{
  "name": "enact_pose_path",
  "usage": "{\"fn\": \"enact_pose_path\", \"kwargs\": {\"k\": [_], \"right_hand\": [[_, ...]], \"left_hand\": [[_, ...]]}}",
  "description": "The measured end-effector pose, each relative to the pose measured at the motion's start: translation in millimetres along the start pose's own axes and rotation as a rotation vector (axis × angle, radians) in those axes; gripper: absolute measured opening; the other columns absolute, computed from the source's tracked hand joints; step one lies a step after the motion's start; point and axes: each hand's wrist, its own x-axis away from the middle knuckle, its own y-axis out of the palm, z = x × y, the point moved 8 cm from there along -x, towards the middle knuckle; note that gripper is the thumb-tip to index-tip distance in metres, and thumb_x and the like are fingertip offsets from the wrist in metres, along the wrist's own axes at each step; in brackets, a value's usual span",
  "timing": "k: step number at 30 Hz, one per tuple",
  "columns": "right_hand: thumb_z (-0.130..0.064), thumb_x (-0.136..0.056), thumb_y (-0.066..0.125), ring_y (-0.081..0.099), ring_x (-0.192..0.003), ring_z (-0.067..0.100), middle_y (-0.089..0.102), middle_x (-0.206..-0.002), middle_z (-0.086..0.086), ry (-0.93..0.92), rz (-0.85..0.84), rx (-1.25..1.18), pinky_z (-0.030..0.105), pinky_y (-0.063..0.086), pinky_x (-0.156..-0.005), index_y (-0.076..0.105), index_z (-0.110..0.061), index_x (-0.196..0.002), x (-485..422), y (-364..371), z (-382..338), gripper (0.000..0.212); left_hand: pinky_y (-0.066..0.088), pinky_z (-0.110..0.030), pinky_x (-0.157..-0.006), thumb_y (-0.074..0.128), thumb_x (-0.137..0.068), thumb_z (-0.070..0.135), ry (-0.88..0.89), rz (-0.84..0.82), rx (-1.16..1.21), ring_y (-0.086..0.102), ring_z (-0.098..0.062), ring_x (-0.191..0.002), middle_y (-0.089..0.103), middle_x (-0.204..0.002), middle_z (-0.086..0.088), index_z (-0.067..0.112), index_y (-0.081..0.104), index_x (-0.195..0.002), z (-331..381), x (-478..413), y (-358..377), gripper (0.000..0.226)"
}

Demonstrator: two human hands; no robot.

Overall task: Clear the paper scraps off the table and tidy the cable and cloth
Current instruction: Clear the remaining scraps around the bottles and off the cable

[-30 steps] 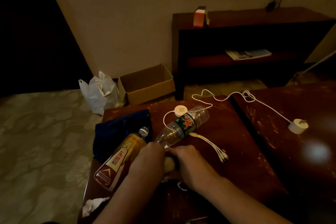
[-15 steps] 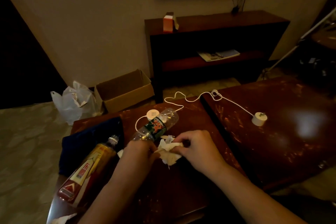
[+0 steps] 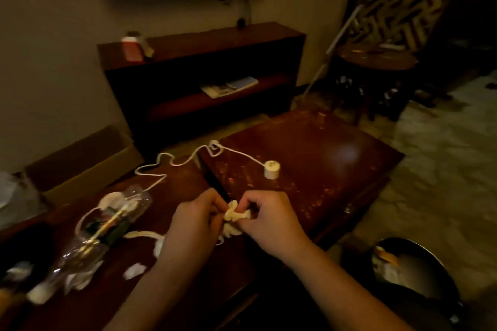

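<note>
A crumpled wad of white paper scraps (image 3: 234, 216) is pinched between my left hand (image 3: 192, 226) and my right hand (image 3: 269, 222), just above the dark wooden table (image 3: 309, 148). Both hands grip it with their fingertips. A small white scrap (image 3: 134, 271) lies on the table near my left forearm, and more pale scraps (image 3: 78, 281) sit by the bottle's neck. The white cable (image 3: 185, 162) snakes across the table to a round white plug (image 3: 271, 169). The dark cloth (image 3: 24, 247) is barely visible at the far left edge.
A clear plastic bottle (image 3: 102, 231) lies on its side at the left. A dark bin (image 3: 414, 271) with waste inside stands on the floor at the lower right. A cardboard box (image 3: 80, 166) sits beyond the table, and a wooden shelf unit (image 3: 204, 72) stands against the wall.
My view has swung right, bringing the bin into sight. Both hands have lifted the paper scraps off the table and moved right, squeezing them into a tighter wad.
</note>
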Motion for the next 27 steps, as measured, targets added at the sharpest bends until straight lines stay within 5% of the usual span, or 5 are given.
{"fn": "enact_pose_path", "kwargs": {"k": [9, 13, 17, 21, 27], "right_hand": [[-0.006, -0.074, 0.074, 0.056, -0.054, 0.007, 0.058, -0.064, -0.001, 0.565, 0.496, 0.156, 0.016, 0.039, -0.045, 0.057, -0.014, -0.061, 73.6, -193.5, 180.4, 0.023], [-0.017, -0.087, 0.062, 0.066, -0.086, 0.034, 0.069, -0.085, 0.014, 0.926, 0.628, 0.163, 0.033, 0.043, -0.064, 0.059, -0.015, -0.072, 132.5, -229.8, 274.2, 0.015], [-0.016, -0.093, 0.062, 0.064, -0.103, 0.037, 0.067, -0.109, 0.02, 1.063, 0.678, 0.164, 0.034, 0.048, -0.073, 0.066, -0.005, -0.1, 156.3, -238.1, 322.1, 0.014], [-0.021, -0.094, 0.062, 0.05, -0.122, 0.038, 0.049, -0.132, 0.018, 1.091, 0.691, 0.189, 0.043, 0.047, -0.098, 0.06, -0.009, -0.122, 155.1, -240.0, 334.6, 0.03], [-0.008, -0.079, 0.07, 0.064, -0.101, 0.025, 0.064, -0.113, 0.006, 0.82, 0.63, 0.18, 0.032, 0.053, -0.086, 0.068, -0.02, -0.099, 113.6, -228.0, 287.5, 0.023]], "left_hand": [[0.054, -0.014, -0.086, 0.052, -0.095, 0.001, 0.255, -0.431, 0.297, 0.07, 0.002, -0.096, 0.073, -0.112, 0.01, 0.025, 0.069, -0.12, 159.6, -61.8, 204.4, 0.038], [0.051, -0.034, -0.105, 0.043, -0.08, 0.022, 0.304, -0.721, 0.278, 0.065, -0.009, -0.117, 0.068, -0.13, 0.002, 0.025, 0.058, -0.139, 207.1, -41.8, 326.2, 0.061], [0.037, -0.03, -0.116, 0.044, -0.099, 0.008, 0.35, -0.906, 0.22, 0.047, -0.012, -0.136, 0.05, -0.148, 0.005, 0.033, 0.035, -0.154, 229.5, -13.3, 405.3, 0.062], [0.029, -0.033, -0.12, 0.051, -0.098, 0.002, 0.309, -0.959, 0.233, 0.036, -0.018, -0.144, 0.036, -0.156, 0.001, 0.035, 0.008, -0.156, 225.1, -15.1, 433.7, 0.079], [0.051, -0.033, -0.101, 0.052, -0.094, 0.009, 0.342, -0.636, 0.171, 0.065, -0.013, -0.115, 0.068, -0.128, -0.002, 0.034, 0.044, -0.148, 201.3, -37.2, 341.7, 0.06]]}}
